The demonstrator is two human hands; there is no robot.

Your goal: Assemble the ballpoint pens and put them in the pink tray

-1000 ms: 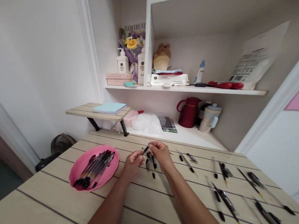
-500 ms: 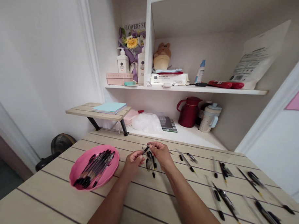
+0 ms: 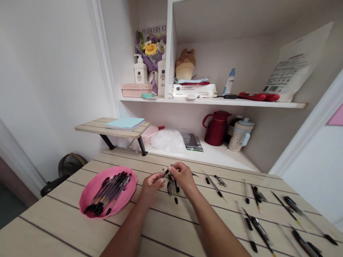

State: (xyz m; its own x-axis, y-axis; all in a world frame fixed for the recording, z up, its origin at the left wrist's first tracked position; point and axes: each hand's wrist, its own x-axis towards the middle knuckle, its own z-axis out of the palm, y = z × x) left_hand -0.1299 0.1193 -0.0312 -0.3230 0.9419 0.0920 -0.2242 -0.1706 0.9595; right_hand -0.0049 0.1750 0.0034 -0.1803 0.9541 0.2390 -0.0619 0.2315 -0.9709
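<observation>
Over the middle of the table, my left hand (image 3: 153, 184) pinches one end of a short dark pen part (image 3: 166, 172). The fingertips of my right hand (image 3: 184, 176) are closed on its upper end, so the piece spans both hands at a tilt. Just beneath lie several black pen parts (image 3: 173, 190), among them a clipped cap, partly covered by my right hand. To the left, a pink scalloped bowl (image 3: 131, 195) holds many black pens (image 3: 110, 192). Taken-apart pens (image 3: 214, 184), with clear barrels, black caps and thin refills, are spread out to the right.
A small raised wooden stand (image 3: 89, 125) carries blue-topped papers (image 3: 125, 123) at the table's back left. Behind the table are a plastic bag (image 3: 168, 141), a red jug (image 3: 216, 128) and a pale tumbler (image 3: 239, 135). A white shelf (image 3: 243, 102) with bottles and packets runs above.
My right fingers have moved slightly left and closer to my left hand along the pen part. The bowl and the loose pens stay where they were.
</observation>
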